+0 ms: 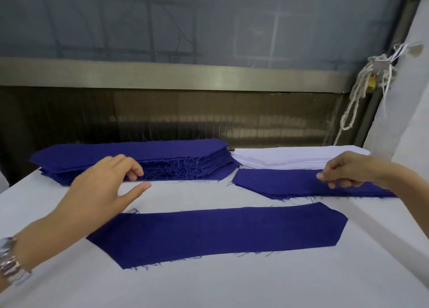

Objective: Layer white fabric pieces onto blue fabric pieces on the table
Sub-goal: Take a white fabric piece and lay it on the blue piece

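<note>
— What is gripped?
— Nothing. The left hand (104, 187) is held open, fingertips at the front edge of the tall blue stack (162, 154); the right hand (348, 171) is loosely bent over the low blue pile (278, 182).
— Beyond them?
— The white stack (290, 157) is seen just behind the right hand; a single blue piece (220, 231) is laid flat, nearer than both.
</note>
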Demonstrator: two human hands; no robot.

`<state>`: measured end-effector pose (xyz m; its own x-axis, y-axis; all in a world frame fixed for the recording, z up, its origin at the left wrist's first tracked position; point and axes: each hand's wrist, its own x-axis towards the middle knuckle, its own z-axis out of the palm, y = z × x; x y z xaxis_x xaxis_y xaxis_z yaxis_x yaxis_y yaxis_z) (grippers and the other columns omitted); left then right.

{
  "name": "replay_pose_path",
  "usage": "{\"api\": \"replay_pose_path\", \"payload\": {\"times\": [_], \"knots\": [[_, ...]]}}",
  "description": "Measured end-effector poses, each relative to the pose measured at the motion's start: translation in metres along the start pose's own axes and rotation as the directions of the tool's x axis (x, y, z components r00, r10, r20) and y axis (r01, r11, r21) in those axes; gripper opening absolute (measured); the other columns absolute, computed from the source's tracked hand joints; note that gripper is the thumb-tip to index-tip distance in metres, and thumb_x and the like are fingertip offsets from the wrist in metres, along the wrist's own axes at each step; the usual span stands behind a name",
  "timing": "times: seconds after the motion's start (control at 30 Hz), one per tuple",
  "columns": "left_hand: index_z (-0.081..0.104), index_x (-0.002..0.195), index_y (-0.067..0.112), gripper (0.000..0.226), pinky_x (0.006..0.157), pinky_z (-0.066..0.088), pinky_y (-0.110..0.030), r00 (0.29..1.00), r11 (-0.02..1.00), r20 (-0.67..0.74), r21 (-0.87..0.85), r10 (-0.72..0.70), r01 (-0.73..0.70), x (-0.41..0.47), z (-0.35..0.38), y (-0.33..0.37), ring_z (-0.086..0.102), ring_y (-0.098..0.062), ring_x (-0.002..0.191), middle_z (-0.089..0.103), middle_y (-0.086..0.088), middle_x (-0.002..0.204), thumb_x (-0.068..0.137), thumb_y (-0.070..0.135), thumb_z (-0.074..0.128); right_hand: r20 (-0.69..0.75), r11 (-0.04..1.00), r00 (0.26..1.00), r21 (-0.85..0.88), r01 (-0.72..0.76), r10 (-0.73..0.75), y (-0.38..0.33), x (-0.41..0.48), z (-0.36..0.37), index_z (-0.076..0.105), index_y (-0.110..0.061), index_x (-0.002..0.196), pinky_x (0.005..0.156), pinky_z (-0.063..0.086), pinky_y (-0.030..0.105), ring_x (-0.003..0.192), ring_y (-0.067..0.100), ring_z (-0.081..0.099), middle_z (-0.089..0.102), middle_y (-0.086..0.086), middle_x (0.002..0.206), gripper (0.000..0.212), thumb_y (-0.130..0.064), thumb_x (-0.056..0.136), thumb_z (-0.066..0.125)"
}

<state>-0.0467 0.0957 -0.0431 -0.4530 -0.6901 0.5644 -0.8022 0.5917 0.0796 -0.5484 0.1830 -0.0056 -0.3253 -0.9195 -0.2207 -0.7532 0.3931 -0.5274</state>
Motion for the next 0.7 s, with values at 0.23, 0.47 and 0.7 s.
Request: {"api": "replay_pose_path", "payload": {"times": [0.23,0.47,0.7], "knots": [[0.06,0.123,0.028,0.031,0.085,0.041,-0.022,0.964,0.964,-0.03,0.039,0.263,-0.262,0.072,0.036,0.072,0.051,-0.005,0.101,0.06,0.014,0.112,0.097,0.045,0.054,-0.534,0.951,0.831,0.308,0.017,0.158,0.017,0.039,-0.018,0.069,0.004,0.093,0.063,0.045,0.029,0.069,0.019,0.056,0.068,0.014,0.087,0.017,-0.013,0.094,0.066],[0.055,0.135,0.028,0.035,0.094,0.04,-0.028,0.905,0.9,-0.015,0.114,0.426,-0.421,0.144,0.084,0.134,0.049,-0.013,0.118,0.058,0.009,0.131,0.105,0.038,0.04,-0.698,0.955,0.68,0.298,-0.006,0.223,0.066,0.065,-0.046,0.071,0.008,0.102,0.081,0.047,0.039,0.095,0.037,0.06,0.069,0.025,0.104,0.021,-0.009,0.095,0.06],[0.054,0.137,0.021,0.039,0.094,0.037,-0.03,0.866,0.81,0.17,0.306,0.47,-0.5,0.184,0.123,0.158,0.045,-0.018,0.121,0.057,0.003,0.132,0.099,0.013,0.052,-0.713,0.973,0.663,0.155,-0.17,0.23,0.098,0.099,-0.055,0.069,0.0,0.078,0.081,0.047,0.04,0.088,0.041,0.058,0.067,0.023,0.092,0.027,-0.014,0.096,0.056]]}}
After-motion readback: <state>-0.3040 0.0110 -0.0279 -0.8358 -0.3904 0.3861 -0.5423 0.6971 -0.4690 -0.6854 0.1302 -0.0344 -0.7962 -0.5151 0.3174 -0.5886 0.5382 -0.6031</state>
